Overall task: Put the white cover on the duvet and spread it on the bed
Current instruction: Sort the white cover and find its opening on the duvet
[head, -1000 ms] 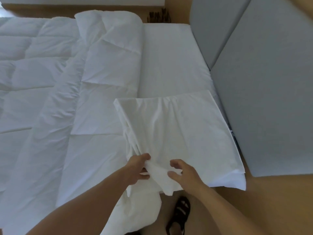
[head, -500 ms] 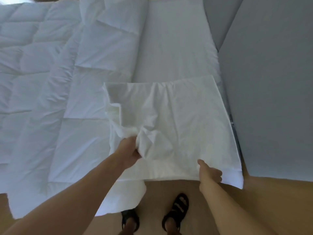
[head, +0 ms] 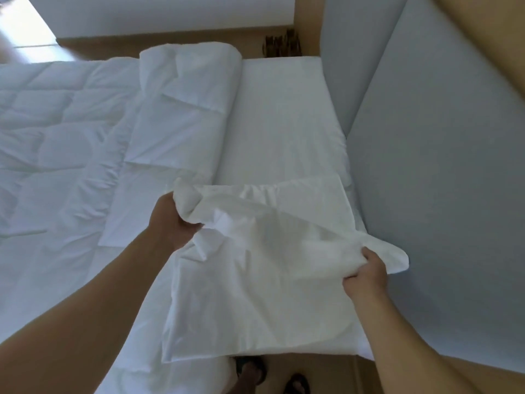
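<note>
The folded white cover (head: 255, 280) lies at the near right corner of the bed (head: 284, 115). Its top layer is lifted and stretched between my hands. My left hand (head: 170, 220) grips a bunched edge of the cover at its left side. My right hand (head: 366, 271) grips the lifted layer at its right corner, close to the headboard. The quilted white duvet (head: 71, 166) is spread over the left part of the bed, with its right edge folded back in a thick roll (head: 187, 115).
A grey padded headboard (head: 440, 166) runs along the right side of the bed. Bare white mattress shows between the duvet roll and the headboard. My sandalled feet (head: 252, 371) stand on the wooden floor at the bed's near edge.
Both hands have lifted the cover's top layer up and away from me. My right hand moved from the near edge to the right corner and now holds it raised.
</note>
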The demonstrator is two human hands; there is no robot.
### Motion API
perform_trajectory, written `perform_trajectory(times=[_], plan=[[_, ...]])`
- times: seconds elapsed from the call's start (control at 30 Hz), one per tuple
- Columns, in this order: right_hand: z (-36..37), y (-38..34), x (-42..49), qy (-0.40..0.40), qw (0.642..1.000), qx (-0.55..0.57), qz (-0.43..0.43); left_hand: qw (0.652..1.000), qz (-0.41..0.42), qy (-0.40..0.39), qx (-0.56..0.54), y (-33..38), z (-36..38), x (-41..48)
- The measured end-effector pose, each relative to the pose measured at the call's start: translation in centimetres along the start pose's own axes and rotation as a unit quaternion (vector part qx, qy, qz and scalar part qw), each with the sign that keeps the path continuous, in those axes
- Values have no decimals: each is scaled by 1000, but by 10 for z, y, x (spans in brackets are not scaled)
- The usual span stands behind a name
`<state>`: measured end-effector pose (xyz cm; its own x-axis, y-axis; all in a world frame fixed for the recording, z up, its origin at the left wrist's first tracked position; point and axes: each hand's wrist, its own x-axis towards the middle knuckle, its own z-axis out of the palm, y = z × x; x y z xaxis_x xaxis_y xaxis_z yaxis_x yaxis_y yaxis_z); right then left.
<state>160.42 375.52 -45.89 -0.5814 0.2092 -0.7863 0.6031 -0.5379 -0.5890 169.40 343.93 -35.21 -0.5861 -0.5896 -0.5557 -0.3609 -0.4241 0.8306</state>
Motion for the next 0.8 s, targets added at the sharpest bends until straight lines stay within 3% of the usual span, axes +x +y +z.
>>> perform_trajectory(times=[0.07,0.23,0.53,0.67,0.73,0.8], plan=[[31,-12,-9,-24,998,55,-4,994,-59,-40,-88,2,-1,20],[95,-27,2,-22,998,46,-41,986,-128,-1,-102,22,13,65],[160,-49,32,64,998,-12,-7,985,-173,-5,-2,61,40,151],[230,-90,33,45,998,-29,-23,992,-125,-5,10,116,76,190],[280,-127,40,-3,999,-4,-53,997,-65,-17,-38,162,98,214],[334,-169,47,-102,990,44,-89,994,-12,-29,-104,207,114,238]])
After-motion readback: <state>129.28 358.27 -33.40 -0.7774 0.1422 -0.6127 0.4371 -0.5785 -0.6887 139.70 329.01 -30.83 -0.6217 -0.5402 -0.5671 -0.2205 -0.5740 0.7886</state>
